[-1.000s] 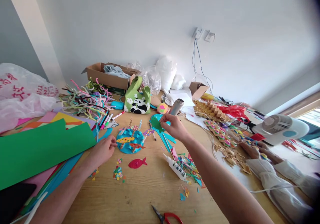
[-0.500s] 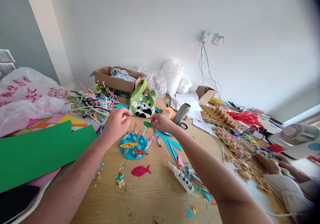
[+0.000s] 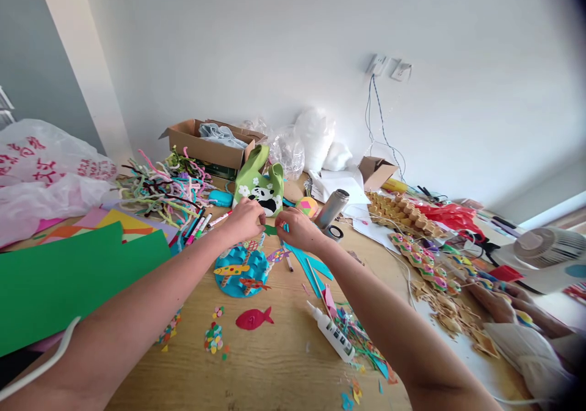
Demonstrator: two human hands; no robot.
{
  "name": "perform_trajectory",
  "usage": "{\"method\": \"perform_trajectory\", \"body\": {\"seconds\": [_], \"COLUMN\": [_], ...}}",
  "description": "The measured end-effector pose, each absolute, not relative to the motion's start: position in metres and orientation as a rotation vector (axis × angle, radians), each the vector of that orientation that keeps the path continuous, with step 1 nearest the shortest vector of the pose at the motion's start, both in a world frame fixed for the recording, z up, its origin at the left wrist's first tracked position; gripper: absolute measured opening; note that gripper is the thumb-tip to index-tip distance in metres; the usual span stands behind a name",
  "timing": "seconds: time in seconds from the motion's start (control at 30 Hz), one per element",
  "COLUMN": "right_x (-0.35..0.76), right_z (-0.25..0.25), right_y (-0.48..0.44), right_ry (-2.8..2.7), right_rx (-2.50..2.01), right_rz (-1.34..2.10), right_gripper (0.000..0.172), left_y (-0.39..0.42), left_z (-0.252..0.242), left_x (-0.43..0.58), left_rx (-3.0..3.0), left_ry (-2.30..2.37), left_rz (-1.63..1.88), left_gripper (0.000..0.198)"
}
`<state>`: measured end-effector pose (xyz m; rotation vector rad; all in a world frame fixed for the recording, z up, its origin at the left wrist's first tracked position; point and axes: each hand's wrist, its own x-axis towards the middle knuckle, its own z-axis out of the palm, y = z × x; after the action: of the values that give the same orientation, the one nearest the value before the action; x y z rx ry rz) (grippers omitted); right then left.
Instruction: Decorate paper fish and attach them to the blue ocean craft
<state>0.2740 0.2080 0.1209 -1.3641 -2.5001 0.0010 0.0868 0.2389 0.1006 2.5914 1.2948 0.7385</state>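
Note:
My right hand [image 3: 300, 230] is closed, with its fingertips pinching a small green paper piece [image 3: 270, 231]. My left hand [image 3: 246, 219] is close beside it, fingers bent together at the paper's left side; whether anything is between them is hidden. Just below the hands stands a blue craft piece [image 3: 238, 283] with round cups and several patterned paper fish on it. A pink-red paper fish [image 3: 254, 319] lies flat nearer me. Behind the hands is a green panda bag [image 3: 259, 185].
A white glue bottle [image 3: 333, 333], blue paper strips [image 3: 306, 270] and colored dots [image 3: 213, 339] lie around. Green sheets [image 3: 77, 283] cover the left side. A metal flask [image 3: 332, 208] stands behind my right hand. Another person's hands [image 3: 497, 301] are at the far right.
My left hand has moved right and come down beside the right hand, at the green paper piece. The right hand stays nearly in place. The view has shifted slightly.

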Motion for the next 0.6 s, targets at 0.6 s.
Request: {"method": "perform_trajectory", "body": {"seconds": [0.6], "right_x": [0.269], "right_z": [0.117], "right_y": [0.215], "right_ry": [-2.448], "right_rx": [-1.296], "right_rz": [0.084], "right_gripper": [0.008], "left_y": [0.249], "left_z": [0.09], "left_x": [0.069], "left_rx": [2.456], "left_ry": [1.275], "left_rz": [0.725], "left_gripper": [0.008]}}
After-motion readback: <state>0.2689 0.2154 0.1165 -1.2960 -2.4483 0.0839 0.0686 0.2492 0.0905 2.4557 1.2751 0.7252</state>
